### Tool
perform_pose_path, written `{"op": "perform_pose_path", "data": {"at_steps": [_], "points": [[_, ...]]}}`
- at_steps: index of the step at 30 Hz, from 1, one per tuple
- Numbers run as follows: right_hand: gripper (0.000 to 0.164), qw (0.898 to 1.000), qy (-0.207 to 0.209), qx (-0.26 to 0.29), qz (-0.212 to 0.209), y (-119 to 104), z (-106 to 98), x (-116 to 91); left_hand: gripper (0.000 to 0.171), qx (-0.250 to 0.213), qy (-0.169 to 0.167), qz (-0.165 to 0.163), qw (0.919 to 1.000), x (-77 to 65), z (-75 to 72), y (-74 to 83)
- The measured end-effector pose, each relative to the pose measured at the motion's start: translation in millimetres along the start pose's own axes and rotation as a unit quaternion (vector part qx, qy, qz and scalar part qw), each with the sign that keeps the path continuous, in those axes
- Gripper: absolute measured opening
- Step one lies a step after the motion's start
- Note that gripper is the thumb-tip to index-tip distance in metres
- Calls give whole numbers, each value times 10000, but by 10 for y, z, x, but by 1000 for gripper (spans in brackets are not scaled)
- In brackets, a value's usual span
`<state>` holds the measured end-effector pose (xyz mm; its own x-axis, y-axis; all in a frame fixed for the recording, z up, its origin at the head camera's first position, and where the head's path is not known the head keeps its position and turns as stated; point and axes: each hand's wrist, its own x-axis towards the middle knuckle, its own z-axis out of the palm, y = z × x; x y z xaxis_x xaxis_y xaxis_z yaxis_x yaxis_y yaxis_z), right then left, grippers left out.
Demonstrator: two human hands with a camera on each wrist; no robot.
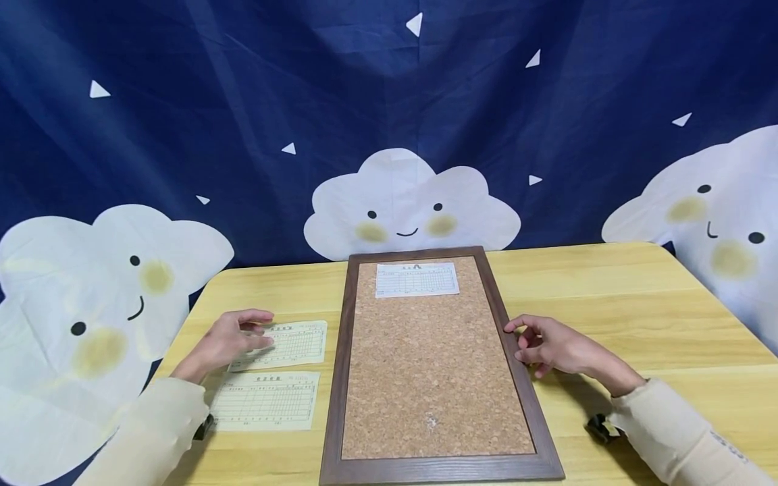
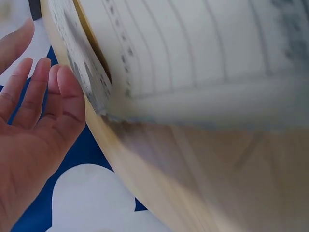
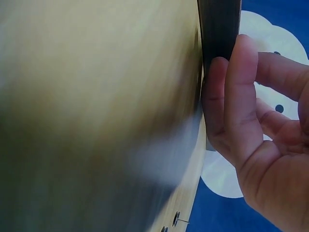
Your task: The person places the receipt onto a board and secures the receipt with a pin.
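A cork board (image 1: 434,378) in a dark brown wooden frame lies in the middle of the table. Near its top is a printed form sheet (image 1: 416,283), with a small dark spot at its upper edge. Two more printed forms, an upper one (image 1: 300,344) and a lower one (image 1: 267,405), lie left of the board. Over the upper form's left part is my left hand (image 1: 234,337), its fingers loosely bent; whether it touches the paper I cannot tell. My right hand (image 1: 556,347) rests loosely bent fingers against the frame's right side (image 3: 219,34).
The light wooden table (image 1: 608,297) extends on both sides of the board. Pushpins (image 3: 176,219) show at the bottom of the right wrist view. A dark blue curtain (image 1: 365,81) with white clouds hangs behind the table.
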<state>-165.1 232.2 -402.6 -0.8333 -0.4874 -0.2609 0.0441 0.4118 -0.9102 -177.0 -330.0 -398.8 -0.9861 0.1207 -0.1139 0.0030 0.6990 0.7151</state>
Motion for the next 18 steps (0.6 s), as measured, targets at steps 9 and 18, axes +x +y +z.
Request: {"op": "perform_pose_path", "data": {"at_steps": [9,18], "points": [[41,10000,7,-57,-33,-6,-4,-8,52,298,139,-261,9991,-36,-71,-92],[40,10000,-2,-71,-5,-23,9,-15,50,392,183,-321,9985,-108,-140,-167]]}}
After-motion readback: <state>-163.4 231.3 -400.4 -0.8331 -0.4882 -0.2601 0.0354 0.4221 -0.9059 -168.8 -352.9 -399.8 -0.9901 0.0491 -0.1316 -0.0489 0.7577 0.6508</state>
